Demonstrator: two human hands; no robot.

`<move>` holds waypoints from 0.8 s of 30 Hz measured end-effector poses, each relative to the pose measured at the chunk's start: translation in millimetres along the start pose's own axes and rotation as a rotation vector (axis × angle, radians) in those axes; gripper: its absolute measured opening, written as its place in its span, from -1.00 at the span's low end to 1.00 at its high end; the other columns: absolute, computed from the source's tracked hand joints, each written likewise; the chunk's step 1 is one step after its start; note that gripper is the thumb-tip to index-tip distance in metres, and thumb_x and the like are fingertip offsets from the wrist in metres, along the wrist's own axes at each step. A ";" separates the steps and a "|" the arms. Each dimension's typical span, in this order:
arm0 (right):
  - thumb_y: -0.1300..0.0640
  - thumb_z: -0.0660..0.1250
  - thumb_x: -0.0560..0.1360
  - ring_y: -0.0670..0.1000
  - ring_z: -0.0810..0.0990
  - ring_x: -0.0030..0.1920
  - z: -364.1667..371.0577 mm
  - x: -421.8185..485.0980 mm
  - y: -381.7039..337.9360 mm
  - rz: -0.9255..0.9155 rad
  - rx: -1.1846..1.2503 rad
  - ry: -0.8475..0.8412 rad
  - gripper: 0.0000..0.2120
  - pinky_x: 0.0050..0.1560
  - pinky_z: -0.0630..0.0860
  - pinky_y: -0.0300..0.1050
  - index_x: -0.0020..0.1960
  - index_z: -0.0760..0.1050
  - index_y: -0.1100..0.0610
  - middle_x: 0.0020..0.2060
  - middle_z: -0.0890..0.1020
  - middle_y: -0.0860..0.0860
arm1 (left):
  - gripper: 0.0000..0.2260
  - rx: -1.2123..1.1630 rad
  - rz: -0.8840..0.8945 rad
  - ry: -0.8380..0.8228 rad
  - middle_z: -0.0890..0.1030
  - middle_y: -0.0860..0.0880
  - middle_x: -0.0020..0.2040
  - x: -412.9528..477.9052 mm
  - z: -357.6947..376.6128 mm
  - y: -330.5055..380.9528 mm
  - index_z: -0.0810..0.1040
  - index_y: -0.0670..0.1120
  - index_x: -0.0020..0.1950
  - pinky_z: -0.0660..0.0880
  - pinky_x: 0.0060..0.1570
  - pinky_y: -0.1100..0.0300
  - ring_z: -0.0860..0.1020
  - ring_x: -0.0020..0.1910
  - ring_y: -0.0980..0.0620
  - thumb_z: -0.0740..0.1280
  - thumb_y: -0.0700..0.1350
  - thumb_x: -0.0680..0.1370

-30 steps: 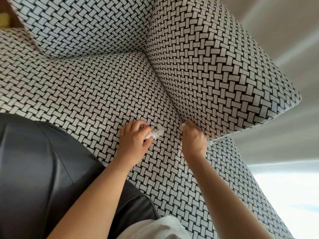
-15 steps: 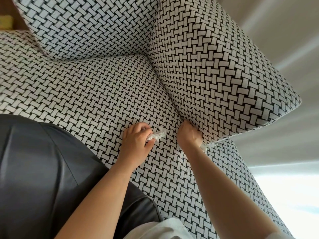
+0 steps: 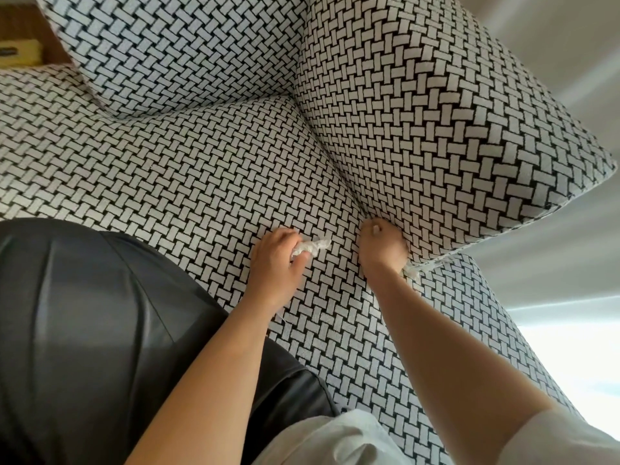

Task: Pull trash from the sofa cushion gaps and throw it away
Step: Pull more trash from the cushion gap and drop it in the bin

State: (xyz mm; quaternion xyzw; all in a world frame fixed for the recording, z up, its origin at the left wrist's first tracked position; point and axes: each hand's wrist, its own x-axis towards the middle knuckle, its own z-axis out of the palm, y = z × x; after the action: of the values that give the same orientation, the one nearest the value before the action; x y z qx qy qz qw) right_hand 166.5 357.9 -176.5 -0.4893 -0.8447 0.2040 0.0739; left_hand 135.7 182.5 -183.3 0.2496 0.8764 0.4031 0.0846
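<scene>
My left hand [image 3: 275,263] rests on the black-and-white woven seat cushion [image 3: 188,169] and grips a crumpled white wad of trash [image 3: 310,247], which sticks out past the fingers to the right. My right hand [image 3: 382,246] is pushed into the gap [image 3: 352,203] between the seat and the big side cushion [image 3: 436,122]. Its thumb shows on top, while the fingers are hidden in the gap. A small white scrap [image 3: 412,271] pokes out under the side cushion's corner, just right of my right wrist.
A black leather object [image 3: 84,330] lies on the seat at the left, close to my left forearm. A back cushion [image 3: 174,52] stands at the top. A yellow box [image 3: 20,53] sits on a wooden surface at the far top left.
My right hand has pushed further into the gap below the side cushion, and its fingers have gone out of sight. My left hand stays put with the white wad.
</scene>
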 end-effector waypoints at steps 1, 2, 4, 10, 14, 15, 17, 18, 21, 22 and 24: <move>-0.02 0.15 0.57 -0.05 0.44 -0.40 1.0 0.5 1.2 0.008 0.032 0.016 -0.75 -0.46 0.19 -0.32 -0.04 0.58 0.03 -0.33 0.56 -0.06 | -0.82 -0.032 -0.004 0.027 0.48 -0.01 -0.01 1.0 -0.7 1.0 0.53 -0.20 0.07 0.42 0.10 0.02 0.41 -0.03 0.05 0.26 -0.14 0.54; -0.01 0.16 0.56 -0.05 0.44 -0.40 2.0 0.4 1.9 0.018 0.057 0.030 -0.77 -0.47 0.20 -0.32 -0.04 0.57 0.03 -0.33 0.57 -0.06 | -0.83 -0.060 -0.007 0.045 0.46 0.01 -0.06 1.3 -2.1 2.0 0.53 -0.21 0.07 0.45 0.03 0.04 0.41 -0.08 0.06 0.26 -0.16 0.54; 0.00 0.17 0.57 -0.04 0.46 -0.39 2.4 0.0 1.6 0.016 0.085 0.061 -0.78 -0.48 0.22 -0.32 -0.02 0.57 0.04 -0.32 0.57 -0.05 | -0.84 -0.086 -0.012 0.053 0.44 0.03 -0.10 1.6 -5.6 4.9 0.52 -0.23 0.05 0.44 -0.10 0.15 0.41 -0.16 0.07 0.25 -0.18 0.55; 0.06 0.19 0.57 -0.03 0.46 -0.41 -5.3 -12.3 0.0 -0.157 0.174 0.118 -0.78 -0.46 0.32 -0.31 -0.13 0.52 0.15 -0.36 0.56 0.01 | -0.81 -0.117 -0.144 -0.058 0.48 -0.04 -0.09 -2.9 -18.0 9.4 0.49 -0.18 0.12 0.30 -0.34 0.38 0.36 -0.28 0.16 0.19 -0.13 0.59; 0.17 0.21 0.57 -0.08 0.39 -0.50 -0.1 -33.3 -18.6 -0.337 0.276 0.020 -0.80 -0.51 0.36 -0.26 -0.18 0.50 0.22 -0.43 0.48 -0.02 | -0.74 -0.204 -0.306 -0.149 0.46 -0.02 -0.20 -3.5 -35.4 11.8 0.42 -0.14 0.26 0.24 -0.49 0.38 0.32 -0.42 0.16 0.12 -0.10 0.62; 0.16 0.20 0.57 -0.11 0.37 -0.51 0.4 -38.2 -28.9 -0.367 0.303 -0.024 -0.80 -0.52 0.36 -0.29 -0.15 0.51 0.23 -0.45 0.46 -0.05 | -0.76 -0.205 -0.317 -0.159 0.47 -0.03 -0.21 -3.2 -42.7 12.6 0.43 -0.13 0.23 0.24 -0.51 0.37 0.31 -0.43 0.14 0.10 -0.11 0.62; 0.15 0.21 0.57 -0.16 0.31 -0.54 -1.8 -49.3 -53.3 -0.441 0.381 -0.108 -0.81 -0.57 0.28 -0.38 -0.12 0.52 0.23 -0.50 0.41 -0.11 | -0.75 -0.198 -0.320 -0.159 0.53 -0.10 -0.15 -2.9 -62.1 15.2 0.44 -0.15 0.22 0.28 -0.51 0.36 0.36 -0.41 0.10 0.09 -0.12 0.62; 0.15 0.21 0.56 -0.18 0.29 -0.54 -4.7 -55.0 -66.7 -0.475 0.422 -0.149 -0.82 -0.58 0.27 -0.38 -0.12 0.51 0.23 -0.50 0.40 -0.12 | -0.75 -0.203 -0.323 -0.146 0.55 -0.14 -0.10 -2.0 -73.8 16.8 0.45 -0.15 0.22 0.35 -0.46 0.30 0.44 -0.35 0.04 0.09 -0.12 0.62; 0.17 0.21 0.56 -0.22 0.30 -0.52 -18.0 -72.1 -108.4 -0.533 0.513 -0.267 -0.85 -0.55 0.30 -0.43 -0.10 0.50 0.20 -0.46 0.41 -0.12 | -0.80 -0.230 -0.340 -0.067 0.57 -0.16 -0.02 1.4 -116.2 20.1 0.46 -0.14 0.16 0.50 -0.25 0.16 0.58 -0.10 -0.12 0.12 -0.12 0.62; 0.17 0.21 0.56 -0.23 0.30 -0.51 -21.8 -77.1 -122.0 -0.544 0.540 -0.312 -0.86 -0.55 0.30 -0.45 -0.09 0.50 0.19 -0.45 0.43 -0.11 | -0.79 -0.231 -0.341 -0.036 0.57 -0.13 -0.02 3.0 -131.6 19.1 0.46 -0.13 0.17 0.49 -0.29 0.22 0.59 -0.11 -0.07 0.13 -0.12 0.61; 0.17 0.22 0.56 -0.22 0.27 -0.53 -28.0 -87.2 -148.8 -0.564 0.588 -0.404 -0.87 -0.57 0.27 -0.44 -0.08 0.51 0.19 -0.45 0.42 -0.10 | -0.76 -0.231 -0.340 0.017 0.57 -0.07 -0.02 3.9 -163.4 17.6 0.45 -0.12 0.24 0.48 -0.40 0.35 0.57 -0.18 0.07 0.16 -0.12 0.60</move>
State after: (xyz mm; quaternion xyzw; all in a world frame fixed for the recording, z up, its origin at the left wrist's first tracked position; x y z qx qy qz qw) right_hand 101.5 225.7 -82.6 -0.1489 -0.8485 0.4986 0.0964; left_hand 81.7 85.6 -62.0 0.0833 0.8544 0.4831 0.1723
